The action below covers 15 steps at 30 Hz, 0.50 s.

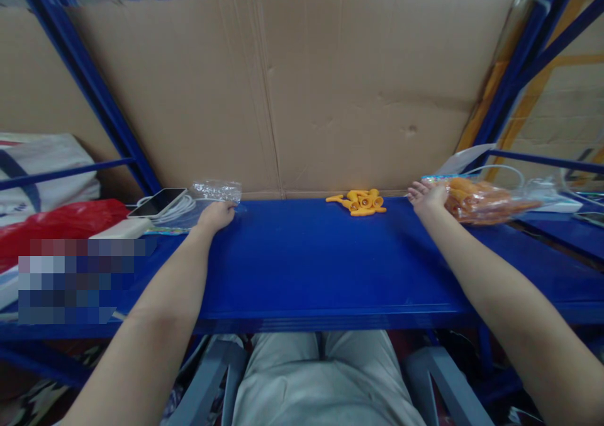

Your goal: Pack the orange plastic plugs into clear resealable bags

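My left hand (217, 216) is at the left of the blue shelf, its fingers curled closed at the edge of a clear plastic bag (217, 191). On the right, my right hand (428, 197) has its fingers stretched out and apart. Its back rests against a clear bag of orange pieces (476, 201), which lies on its side. Between the hands, nearer the right one, sits a small pile of yellow-orange hollow plastic pieces (361, 202); their exact kind is unclear.
The blue shelf (311, 262) ends at a cardboard sheet (358, 92) behind. Left of my hand lie a phone-like device (158, 203), a coiled white cable (182, 211), a white box (121, 228) and red plastic (66, 228). Blue posts (89, 86) frame the sides.
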Tool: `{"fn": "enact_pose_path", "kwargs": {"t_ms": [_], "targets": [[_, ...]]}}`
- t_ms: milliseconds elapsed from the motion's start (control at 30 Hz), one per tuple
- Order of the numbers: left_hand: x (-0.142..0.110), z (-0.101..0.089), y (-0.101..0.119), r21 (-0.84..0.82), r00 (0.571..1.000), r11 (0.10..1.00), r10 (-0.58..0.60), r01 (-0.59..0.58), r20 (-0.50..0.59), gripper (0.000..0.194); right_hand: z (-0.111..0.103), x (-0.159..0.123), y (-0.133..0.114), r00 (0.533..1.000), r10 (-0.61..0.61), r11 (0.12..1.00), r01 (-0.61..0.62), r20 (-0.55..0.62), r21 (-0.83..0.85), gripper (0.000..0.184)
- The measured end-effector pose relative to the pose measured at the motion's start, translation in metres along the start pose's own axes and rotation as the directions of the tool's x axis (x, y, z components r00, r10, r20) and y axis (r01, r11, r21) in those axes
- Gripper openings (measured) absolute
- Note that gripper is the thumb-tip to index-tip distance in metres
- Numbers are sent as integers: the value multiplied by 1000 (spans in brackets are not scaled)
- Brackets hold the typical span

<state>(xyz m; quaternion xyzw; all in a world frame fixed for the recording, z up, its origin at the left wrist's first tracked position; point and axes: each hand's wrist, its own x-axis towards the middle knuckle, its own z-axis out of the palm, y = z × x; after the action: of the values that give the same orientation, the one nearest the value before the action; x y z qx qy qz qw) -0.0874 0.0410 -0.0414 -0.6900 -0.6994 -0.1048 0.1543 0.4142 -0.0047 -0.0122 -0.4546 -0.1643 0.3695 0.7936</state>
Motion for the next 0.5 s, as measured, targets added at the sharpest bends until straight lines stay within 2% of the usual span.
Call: {"fn": "enact_pose_path", "kwargs": {"t_ms": [100, 200, 367, 500], "targets": [[0, 1, -1, 5, 1000, 1000, -3, 3, -7, 45, -10, 15, 0, 999, 23, 997, -20, -46, 71, 42], [1, 3, -2, -2, 1000, 1000, -11, 11, -11, 45, -16, 24, 2, 1000, 7, 998, -5, -30, 59, 45], [2, 4, -3, -12, 1000, 1000, -23, 23, -8, 46, -17, 21, 1, 996, 62, 993, -55, -65, 104, 40], [2, 5, -4, -32, 1000, 999, -10, 9, -17, 46, -17, 19, 0, 990, 93, 994, -86, -103, 68, 39]]}}
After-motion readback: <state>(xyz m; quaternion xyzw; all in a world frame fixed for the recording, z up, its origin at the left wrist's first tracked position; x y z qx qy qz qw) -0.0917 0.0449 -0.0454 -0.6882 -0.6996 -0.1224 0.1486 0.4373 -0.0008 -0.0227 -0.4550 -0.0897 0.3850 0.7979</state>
